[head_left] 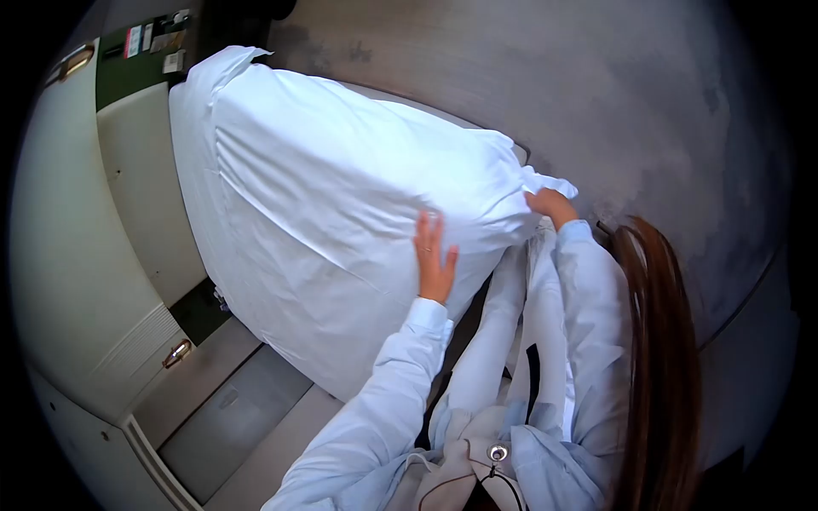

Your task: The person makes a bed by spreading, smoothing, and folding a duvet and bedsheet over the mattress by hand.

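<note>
A white sheet [315, 187] covers the bed in front of me, with creases running across it. My left hand [435, 260] lies on the sheet near its close edge, fingers spread and holding nothing. At the corner to the right, my right hand [552, 206] has its fingers closed on the sheet, and a bit of the fabric sticks out beyond it. The bed's far left corner has a loose, raised fold of the same sheet.
A pale headboard panel [149, 196] stands along the left side. Small items [173, 61] lie on a green surface at the upper left. Gold wall lamps [177, 353] are on the left. Grey floor [639, 111] extends to the right.
</note>
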The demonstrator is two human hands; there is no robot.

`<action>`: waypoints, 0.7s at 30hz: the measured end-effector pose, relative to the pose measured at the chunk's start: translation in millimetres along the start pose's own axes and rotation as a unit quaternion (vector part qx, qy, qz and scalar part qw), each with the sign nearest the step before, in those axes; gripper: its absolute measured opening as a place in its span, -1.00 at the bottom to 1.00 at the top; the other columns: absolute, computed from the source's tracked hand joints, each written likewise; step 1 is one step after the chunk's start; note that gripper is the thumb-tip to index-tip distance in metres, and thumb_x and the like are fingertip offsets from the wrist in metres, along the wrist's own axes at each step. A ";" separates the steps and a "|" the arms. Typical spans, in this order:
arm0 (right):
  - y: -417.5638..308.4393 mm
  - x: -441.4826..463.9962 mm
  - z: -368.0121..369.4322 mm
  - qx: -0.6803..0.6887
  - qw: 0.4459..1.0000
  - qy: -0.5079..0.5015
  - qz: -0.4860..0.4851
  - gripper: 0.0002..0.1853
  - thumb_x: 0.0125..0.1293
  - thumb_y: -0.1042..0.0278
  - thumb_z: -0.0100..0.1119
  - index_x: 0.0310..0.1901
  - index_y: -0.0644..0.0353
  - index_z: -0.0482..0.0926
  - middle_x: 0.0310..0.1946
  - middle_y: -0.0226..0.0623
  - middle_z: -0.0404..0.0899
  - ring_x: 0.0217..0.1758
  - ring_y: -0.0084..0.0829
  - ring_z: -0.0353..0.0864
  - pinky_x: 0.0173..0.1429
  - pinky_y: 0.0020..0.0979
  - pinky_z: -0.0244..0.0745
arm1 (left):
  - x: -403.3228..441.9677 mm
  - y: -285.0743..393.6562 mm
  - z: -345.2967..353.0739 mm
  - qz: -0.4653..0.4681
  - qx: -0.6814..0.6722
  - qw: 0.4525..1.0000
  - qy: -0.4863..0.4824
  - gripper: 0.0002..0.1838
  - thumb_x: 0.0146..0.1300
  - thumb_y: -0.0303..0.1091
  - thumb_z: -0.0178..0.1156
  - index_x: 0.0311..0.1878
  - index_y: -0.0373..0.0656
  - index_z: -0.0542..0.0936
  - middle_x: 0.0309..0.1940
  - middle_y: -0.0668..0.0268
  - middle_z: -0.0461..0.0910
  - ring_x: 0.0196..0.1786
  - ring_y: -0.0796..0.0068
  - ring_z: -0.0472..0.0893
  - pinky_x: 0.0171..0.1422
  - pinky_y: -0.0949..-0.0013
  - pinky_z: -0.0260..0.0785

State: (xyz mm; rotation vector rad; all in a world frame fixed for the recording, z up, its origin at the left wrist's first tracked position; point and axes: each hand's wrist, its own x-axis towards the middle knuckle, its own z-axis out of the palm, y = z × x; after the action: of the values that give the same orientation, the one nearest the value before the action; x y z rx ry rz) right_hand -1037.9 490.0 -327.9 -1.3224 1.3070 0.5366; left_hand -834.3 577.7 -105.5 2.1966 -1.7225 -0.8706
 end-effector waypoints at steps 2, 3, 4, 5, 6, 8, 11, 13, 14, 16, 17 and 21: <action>21.1 -14.4 12.8 0.128 0.988 0.062 -0.059 -0.49 0.19 -0.04 -0.22 -0.09 0.25 0.45 -0.11 -0.11 0.47 -0.06 -0.14 0.45 0.01 -0.22 0.30 | -23.0 4.7 -5.0 0.040 -0.093 0.993 -0.065 -0.56 0.25 -0.12 -0.14 0.15 -0.10 0.28 0.25 0.15 0.05 0.33 0.19 -0.06 0.32 0.10 -0.29; 26.6 -31.1 20.4 0.244 0.955 0.128 -0.113 -0.54 0.21 0.02 -0.21 -0.12 0.25 0.46 -0.14 -0.15 0.49 -0.12 -0.18 0.49 -0.07 -0.31 0.37 | -35.7 8.9 -12.6 0.053 -0.120 0.986 -0.099 -0.61 0.27 -0.18 -0.14 0.10 -0.12 0.35 0.20 0.14 0.18 0.30 0.21 0.07 0.32 0.14 -0.19; 12.8 -62.4 16.1 0.377 0.913 0.134 -0.086 -0.57 0.23 0.03 -0.19 -0.11 0.23 0.45 -0.23 -0.24 0.51 -0.24 -0.35 0.50 -0.16 -0.41 0.37 | -44.8 10.4 -21.9 0.056 -0.132 0.987 -0.075 -0.61 0.27 -0.18 -0.14 0.10 -0.12 0.35 0.20 0.14 0.18 0.30 0.21 0.07 0.32 0.14 -0.19; -3.7 -100.1 10.2 0.499 0.854 0.134 -0.061 -0.60 0.24 0.05 -0.16 -0.10 0.22 0.43 -0.31 -0.33 0.53 -0.36 -0.52 0.51 -0.26 -0.51 0.37 | -55.2 13.6 -32.3 -0.024 -0.252 0.962 -0.102 -0.65 0.27 -0.22 -0.14 0.07 -0.15 0.38 0.08 0.17 0.31 0.20 0.24 0.22 0.26 0.21 -0.04; -23.8 -147.1 -5.3 0.560 0.818 0.122 -0.057 -0.60 0.27 0.07 -0.21 -0.09 0.21 0.42 -0.28 -0.29 0.53 -0.32 -0.51 0.51 -0.22 -0.50 0.38 | -65.4 18.6 -47.1 -0.095 -0.370 0.915 -0.130 -0.68 0.28 -0.26 -0.13 0.03 -0.17 0.41 -0.03 0.19 0.45 0.11 0.28 0.36 0.21 0.29 0.10; -43.7 -211.9 -24.6 0.641 0.754 0.102 -0.102 -0.59 0.29 0.07 -0.25 -0.04 0.22 0.38 -0.23 -0.25 0.51 -0.28 -0.49 0.50 -0.17 -0.47 0.40 | -71.5 11.2 -71.5 -0.083 -0.388 0.916 -0.061 -0.68 0.29 -0.26 -0.15 0.00 -0.22 0.41 -0.11 0.20 0.49 0.02 0.35 0.42 0.15 0.34 0.17; -87.8 -316.5 -60.2 0.693 0.699 0.092 -0.148 -0.58 0.28 0.05 -0.20 0.00 0.23 0.33 -0.21 -0.23 0.49 -0.24 -0.46 0.48 -0.11 -0.44 0.39 | -64.4 24.7 -130.0 -0.090 -0.497 0.861 0.057 -0.69 0.29 -0.28 -0.18 -0.09 -0.30 0.43 -0.27 0.18 0.54 -0.16 0.40 0.51 0.02 0.40 0.30; -100.8 -357.2 -78.3 0.708 0.678 0.089 -0.178 -0.59 0.27 0.06 -0.17 -0.01 0.20 0.32 -0.23 -0.24 0.49 -0.24 -0.45 0.48 -0.08 -0.43 0.38 | -54.3 43.7 -178.0 -0.103 -0.539 0.829 0.103 -0.69 0.29 -0.27 -0.19 -0.13 -0.29 0.44 -0.31 0.16 0.54 -0.25 0.41 0.54 -0.05 0.41 0.35; -102.8 -365.5 -89.0 0.704 0.681 0.107 -0.171 -0.60 0.26 0.07 -0.15 -0.02 0.19 0.33 -0.25 -0.26 0.47 -0.23 -0.44 0.47 -0.08 -0.42 0.38 | -45.7 47.7 -190.2 -0.115 -0.561 0.809 0.131 -0.70 0.28 -0.24 -0.19 -0.17 -0.23 0.46 -0.35 0.22 0.56 -0.31 0.49 0.55 -0.15 0.47 0.36; -99.8 -371.7 -118.4 0.703 0.685 0.118 -0.149 -0.67 0.25 0.13 -0.12 -0.05 0.14 0.36 -0.30 -0.35 0.48 -0.27 -0.46 0.47 -0.13 -0.43 0.39 | -28.3 59.0 -210.6 -0.100 -0.575 0.796 0.158 -0.71 0.28 -0.24 -0.19 -0.18 -0.22 0.46 -0.37 0.23 0.56 -0.34 0.49 0.55 -0.17 0.48 0.37; -103.8 -375.6 -140.0 0.702 0.690 0.119 -0.130 -0.71 0.24 0.17 -0.11 -0.08 0.10 0.38 -0.34 -0.40 0.49 -0.29 -0.48 0.47 -0.15 -0.44 0.40 | -19.0 66.4 -220.8 -0.105 -0.583 0.788 0.167 -0.71 0.28 -0.24 -0.19 -0.19 -0.21 0.46 -0.38 0.24 0.56 -0.36 0.50 0.55 -0.18 0.48 0.37; -98.7 -355.5 -255.2 0.760 0.628 0.087 -0.143 -0.77 0.22 0.23 -0.08 -0.13 0.08 0.40 -0.41 -0.46 0.48 -0.33 -0.50 0.46 -0.18 -0.46 0.39 | 38.7 99.3 -212.2 -0.158 -0.634 0.723 0.224 -0.72 0.28 -0.23 -0.19 -0.21 -0.18 0.46 -0.41 0.26 0.56 -0.39 0.51 0.56 -0.27 0.52 0.38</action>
State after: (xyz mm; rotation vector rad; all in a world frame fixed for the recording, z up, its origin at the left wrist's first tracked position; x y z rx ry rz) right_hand -1144.4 366.8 90.1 -0.0468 1.0679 -0.8889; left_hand -788.7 473.4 102.9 1.4378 -0.2130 -0.9933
